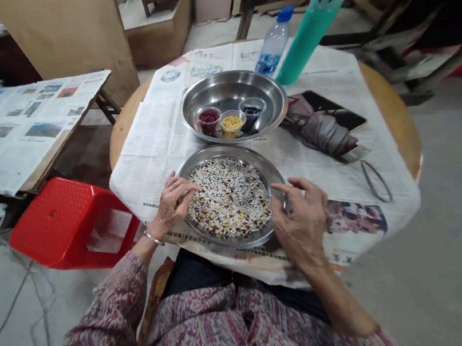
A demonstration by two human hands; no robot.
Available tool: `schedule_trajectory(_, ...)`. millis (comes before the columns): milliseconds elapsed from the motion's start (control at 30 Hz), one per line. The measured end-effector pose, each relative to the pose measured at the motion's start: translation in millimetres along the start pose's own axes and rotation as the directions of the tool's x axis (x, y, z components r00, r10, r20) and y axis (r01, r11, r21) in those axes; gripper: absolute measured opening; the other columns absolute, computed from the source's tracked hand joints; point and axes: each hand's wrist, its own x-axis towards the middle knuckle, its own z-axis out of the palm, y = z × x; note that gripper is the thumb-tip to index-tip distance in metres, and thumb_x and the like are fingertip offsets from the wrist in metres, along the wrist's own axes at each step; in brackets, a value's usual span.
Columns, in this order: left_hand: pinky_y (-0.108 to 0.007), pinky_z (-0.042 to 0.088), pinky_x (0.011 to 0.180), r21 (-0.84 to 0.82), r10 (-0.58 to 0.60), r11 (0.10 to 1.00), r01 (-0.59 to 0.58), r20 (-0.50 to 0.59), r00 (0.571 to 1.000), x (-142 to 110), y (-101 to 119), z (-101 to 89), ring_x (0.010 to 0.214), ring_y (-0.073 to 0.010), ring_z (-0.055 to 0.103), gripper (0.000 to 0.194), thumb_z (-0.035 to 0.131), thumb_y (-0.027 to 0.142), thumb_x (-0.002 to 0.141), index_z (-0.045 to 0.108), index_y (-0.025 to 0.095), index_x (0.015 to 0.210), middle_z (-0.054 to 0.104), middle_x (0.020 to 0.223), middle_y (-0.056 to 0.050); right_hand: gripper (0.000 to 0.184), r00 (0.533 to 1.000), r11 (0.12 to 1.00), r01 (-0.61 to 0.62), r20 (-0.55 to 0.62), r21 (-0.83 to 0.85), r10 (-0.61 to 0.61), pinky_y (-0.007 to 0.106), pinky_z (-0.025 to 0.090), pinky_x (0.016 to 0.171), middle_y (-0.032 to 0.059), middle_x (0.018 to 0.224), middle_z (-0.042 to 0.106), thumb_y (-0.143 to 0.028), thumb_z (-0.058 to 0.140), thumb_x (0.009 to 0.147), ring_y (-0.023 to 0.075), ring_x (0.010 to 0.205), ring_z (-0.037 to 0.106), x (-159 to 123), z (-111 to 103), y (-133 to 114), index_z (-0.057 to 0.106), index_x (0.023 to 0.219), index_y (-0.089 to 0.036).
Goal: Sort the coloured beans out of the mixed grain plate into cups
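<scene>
1. Head view, and here in the centre of the frame sits the steel plate (pixel 229 242), a spread of mixed grains (pixel 230 196) across it: white mostly, flecked with yellow, dark red and black.
2. Over at the plate's left rim, the left hand (pixel 173 196) reaches in, fingertips just above the grains. Thumb and forefinger come close together; whether anything is pinched between them, I can't tell. A bracelet (pixel 154 238) circles the wrist.
3. Across at the right rim, the right hand (pixel 305 213) curls inward, thumb and forefinger apart with a gap showing, near the edge of the grains.
4. Just above the plate, upper centre, a larger steel basin (pixel 203 98) carries three clear cups: the dark red cup (pixel 208 120) at left, the yellow cup (pixel 232 125) beside it, the black cup (pixel 251 112) behind to the right.
5. Top of the frame, there's a blue-capped bottle (pixel 274 43) with a teal flask (pixel 310 34) beside it; right of the basin lies a grey folded bundle (pixel 324 129).
6. Newspaper (pixel 148 143) covers the round table (pixel 395 116); lower left, a red stool (pixel 51 215).
</scene>
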Motion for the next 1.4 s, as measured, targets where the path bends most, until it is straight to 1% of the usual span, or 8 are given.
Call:
schedule_trajectory(133,-0.039,0.05,0.097,-0.031,-0.029,0.999,0.031,0.063,0.998,0,0,1.5,0.086,-0.0177,0.065,0.024,0.049,0.026,0.104,0.066,0.021,0.088,0.073,0.087,-0.003,0.019,0.933,0.966,0.239,0.301,-0.103,-0.198,0.041,0.055,0.081,0.008,0.103,0.069,-0.028,0.053,0.093,0.0253,0.092,0.066,13,-14,-7,0.067,0.106,-0.024)
schedule_trajectory(267,-0.038,0.049,0.09,-0.049,-0.012,0.999,0.015,0.06,0.998,-1,-4,5.0,0.08,-0.0174,0.063,0.025,0.049,0.026,0.104,0.063,0.021,0.084,0.071,0.082,-0.002,0.021,0.841,0.927,0.327,0.504,-0.183,-0.197,0.036,0.049,0.064,0.0079,0.092,0.069,-0.034,0.054,0.092,0.0236,0.075,0.063,17,-2,-3,0.066,0.104,-0.023)
schedule_trajectory(467,-0.037,0.049,0.087,-0.048,0.015,0.999,-0.013,0.029,0.999,-3,-9,9.8,0.075,-0.0166,0.059,0.034,0.049,0.03,0.105,0.054,0.022,0.072,0.062,0.071,0.0,0.019,0.804,0.974,0.227,0.566,-0.008,-0.183,0.038,0.052,0.074,0.0084,0.094,0.071,-0.021,0.056,0.085,0.0235,0.08,0.066,23,46,-23,0.068,0.1,-0.021)
schedule_trajectory(600,-0.037,0.049,0.091,-0.085,0.02,0.996,-0.018,0.024,1.0,-3,-6,8.4,0.083,-0.0169,0.061,0.023,0.049,0.024,0.105,0.059,0.021,0.084,0.066,0.082,-0.001,0.017,0.752,0.961,0.162,0.603,0.223,-0.266,0.037,0.054,0.079,0.0045,0.089,0.072,-0.015,0.054,0.087,0.0208,0.083,0.067,25,49,-51,0.068,0.094,-0.022)
schedule_trajectory(833,-0.035,0.051,0.092,-0.113,-0.05,0.992,0.05,0.002,0.999,-5,-3,6.7,0.098,-0.0194,0.062,0.011,0.054,0.014,0.098,0.063,0.02,0.094,0.067,0.095,-0.005,0.018,0.457,0.772,0.477,0.632,0.42,-0.626,0.04,0.056,0.081,0.0069,0.099,0.072,-0.017,0.054,0.094,0.023,0.095,0.063,12,41,-69,0.07,0.091,-0.024)
schedule_trajectory(1167,-0.037,0.052,0.093,-0.148,0.002,0.989,-0.009,-0.05,0.999,-8,-9,11.3,0.092,-0.0193,0.064,0.013,0.056,0.009,0.094,0.065,0.019,0.092,0.068,0.091,-0.004,0.031,0.712,0.82,0.57,0.527,-0.049,-0.464,0.05,0.055,0.089,0.0197,0.12,0.07,-0.025,0.048,0.098,0.0341,0.107,0.063,53,60,-6,0.075,0.108,-0.013)
schedule_trajectory(1267,-0.037,0.053,0.094,-0.136,0.011,0.991,-0.018,-0.054,0.998,-9,-10,13.0,0.093,-0.0196,0.065,0.012,0.057,0.009,0.093,0.064,0.019,0.091,0.069,0.091,-0.004,0.035,0.72,0.845,0.53,0.561,-0.064,-0.409,0.049,0.056,0.084,0.0176,0.111,0.071,-0.034,0.046,0.1,0.0335,0.099,0.066,41,43,5,0.074,0.11,-0.014)
schedule_trajectory(1400,-0.037,0.052,0.095,-0.119,0.011,0.993,-0.017,-0.05,0.999,-9,-9,13.2,0.093,-0.0194,0.065,0.013,0.057,0.008,0.093,0.064,0.019,0.091,0.069,0.091,-0.004,0.038,0.658,0.893,0.426,0.628,0.146,-0.417,0.041,0.059,0.078,0.0132,0.111,0.068,-0.046,0.052,0.099,0.0274,0.092,0.07,12,24,-5,0.066,0.123,-0.02)
